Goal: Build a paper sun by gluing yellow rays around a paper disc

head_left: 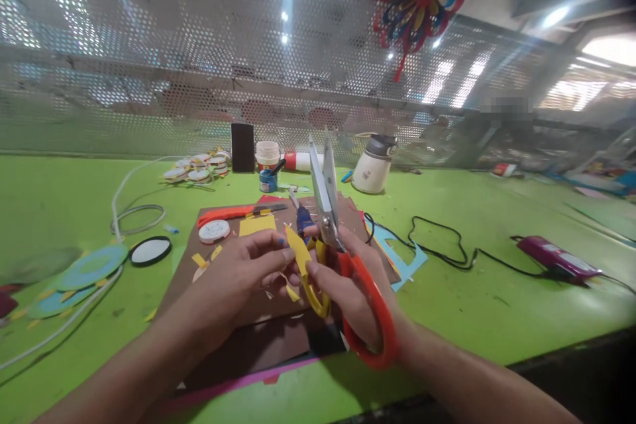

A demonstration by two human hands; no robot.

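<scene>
My left hand [248, 265] pinches one edge of a small yellow paper piece [299, 250] between thumb and fingers. In my right hand [360, 271] is a pair of scissors [325, 195] with an orange handle, its blades pointing up and slightly apart, clear of the paper. The right thumb and fingertips also touch the paper's lower end. A curved yellow loop [320, 305] hangs below; I cannot tell whether it is paper or part of the scissors. Under both hands lies a brown board [283, 311] with yellow scraps. A blue-handled tool [303, 218] lies just beyond, partly hidden.
On the board are an orange utility knife [226, 214], a white lid [214, 231] and a yellow sheet [258, 224]. Behind stand a black phone [242, 148], a blue jar [268, 181] and a white jug [372, 169]. A black cable [442, 258] reaches a purple device [561, 258]. Blue paper rings [94, 265] lie left.
</scene>
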